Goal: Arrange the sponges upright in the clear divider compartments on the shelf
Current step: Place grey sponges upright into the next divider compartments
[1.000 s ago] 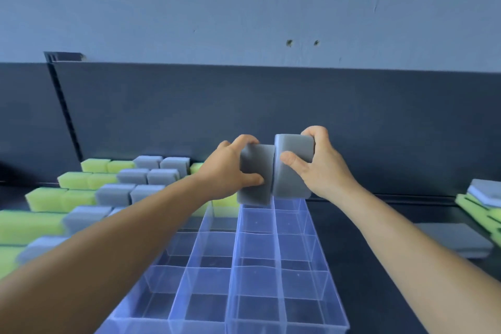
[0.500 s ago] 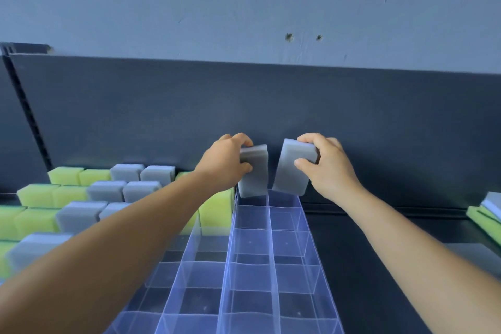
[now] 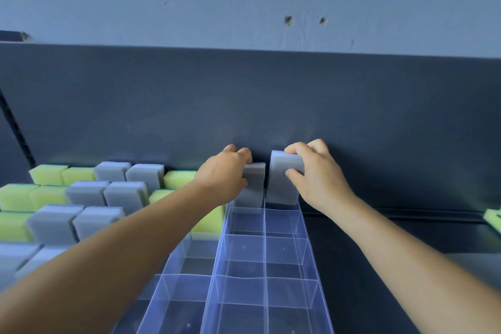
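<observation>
My left hand [image 3: 222, 179] gripping a grey sponge [image 3: 252, 187], my right hand [image 3: 315, 176] gripping another grey sponge [image 3: 282, 184], both upright in the clear divider's [image 3: 264, 257] rearmost compartments

Two grey sponges stand upright at frame centre, side by side in the rearmost compartments of the clear divider [image 3: 264, 266]: the left sponge [image 3: 253, 190] sits lower, the right sponge [image 3: 282, 184] higher. Green and grey sponges [image 3: 89, 192] fill the rows at the left.
</observation>
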### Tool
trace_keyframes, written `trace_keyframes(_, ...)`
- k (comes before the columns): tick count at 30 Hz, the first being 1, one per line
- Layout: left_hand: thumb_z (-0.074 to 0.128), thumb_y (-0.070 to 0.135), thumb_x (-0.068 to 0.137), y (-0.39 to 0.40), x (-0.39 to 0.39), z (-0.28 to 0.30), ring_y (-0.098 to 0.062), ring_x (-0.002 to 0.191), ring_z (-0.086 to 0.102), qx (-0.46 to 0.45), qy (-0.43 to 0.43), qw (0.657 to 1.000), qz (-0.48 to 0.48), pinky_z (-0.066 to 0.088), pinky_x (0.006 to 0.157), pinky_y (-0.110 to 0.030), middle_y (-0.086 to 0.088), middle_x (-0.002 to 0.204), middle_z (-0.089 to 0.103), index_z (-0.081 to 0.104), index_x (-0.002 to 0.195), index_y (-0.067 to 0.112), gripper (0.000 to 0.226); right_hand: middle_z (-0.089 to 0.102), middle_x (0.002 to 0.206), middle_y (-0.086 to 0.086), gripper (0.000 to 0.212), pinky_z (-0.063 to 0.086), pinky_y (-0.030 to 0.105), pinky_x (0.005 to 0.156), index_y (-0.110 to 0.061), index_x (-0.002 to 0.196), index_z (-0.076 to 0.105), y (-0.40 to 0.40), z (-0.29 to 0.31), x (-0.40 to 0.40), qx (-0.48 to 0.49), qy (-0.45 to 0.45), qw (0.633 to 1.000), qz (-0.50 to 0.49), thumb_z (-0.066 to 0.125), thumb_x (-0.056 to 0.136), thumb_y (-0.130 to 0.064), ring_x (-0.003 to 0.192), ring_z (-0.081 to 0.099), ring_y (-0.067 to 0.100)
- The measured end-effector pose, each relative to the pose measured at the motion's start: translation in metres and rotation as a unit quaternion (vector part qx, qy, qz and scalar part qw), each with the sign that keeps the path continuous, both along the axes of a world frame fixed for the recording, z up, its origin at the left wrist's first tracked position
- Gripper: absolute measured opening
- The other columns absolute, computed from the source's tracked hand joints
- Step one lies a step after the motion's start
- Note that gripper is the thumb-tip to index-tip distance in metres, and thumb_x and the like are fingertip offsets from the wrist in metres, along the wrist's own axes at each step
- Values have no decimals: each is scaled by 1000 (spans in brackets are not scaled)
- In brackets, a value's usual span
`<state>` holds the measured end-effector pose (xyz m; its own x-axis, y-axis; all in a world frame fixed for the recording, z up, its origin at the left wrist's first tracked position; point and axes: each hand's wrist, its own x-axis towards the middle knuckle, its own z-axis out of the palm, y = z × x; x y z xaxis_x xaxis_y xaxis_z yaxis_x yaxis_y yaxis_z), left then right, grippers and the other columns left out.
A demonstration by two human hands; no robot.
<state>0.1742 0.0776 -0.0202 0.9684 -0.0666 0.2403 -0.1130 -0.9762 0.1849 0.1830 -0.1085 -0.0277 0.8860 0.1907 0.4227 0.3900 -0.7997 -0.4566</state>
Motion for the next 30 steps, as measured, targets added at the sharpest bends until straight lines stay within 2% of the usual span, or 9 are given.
trace_keyframes(4,58,17,87,-4,-1,-3,-31,78,51,61,-2,998,20,47,64,-37,-6,115,43,50,117,16,31,41,106,-1,28,48,36,69,-25,114,46,5,-7,-3,-65,-17,998,-2,54,89,-16,76,50,27)
trace_keyframes(9,55,18,91,-5,-2,-8,-24,107,52,116,-17,993,-8,42,64,-34,-3,116,46,51,117,16,27,41,104,0,25,44,33,65,-21,113,47,8,-20,-3,-111,0,994,-9,56,90,-20,81,46,25)
trace_keyframes(15,53,22,90,-3,-7,-1,-23,112,47,141,-14,990,-25,41,69,-32,-2,116,51,58,117,18,28,39,115,1,31,47,35,76,-21,122,51,7,-14,-9,-130,17,991,-31,56,92,-27,103,45,24)
trace_keyframes(20,50,35,91,-14,-28,8,-21,116,48,128,-43,989,-68,44,81,-32,1,123,53,52,126,20,38,40,129,0,44,45,35,88,-22,131,43,-2,-2,-34,-126,20,990,-65,54,92,-38,120,40,22)
trace_keyframes(25,48,43,92,-46,-59,13,-20,123,47,111,-71,980,-148,40,96,-32,1,134,52,44,135,21,49,33,148,-1,60,33,35,107,-20,145,29,-22,3,-77,-147,34,984,-94,50,93,-43,134,31,22)
trace_keyframes(30,47,45,93,-79,-85,8,-20,126,44,111,-49,969,-214,42,100,-35,-1,135,51,45,133,17,49,28,152,-2,63,24,32,112,-19,147,28,-52,0,-124,-167,64,974,-140,48,94,-46,140,24,19)
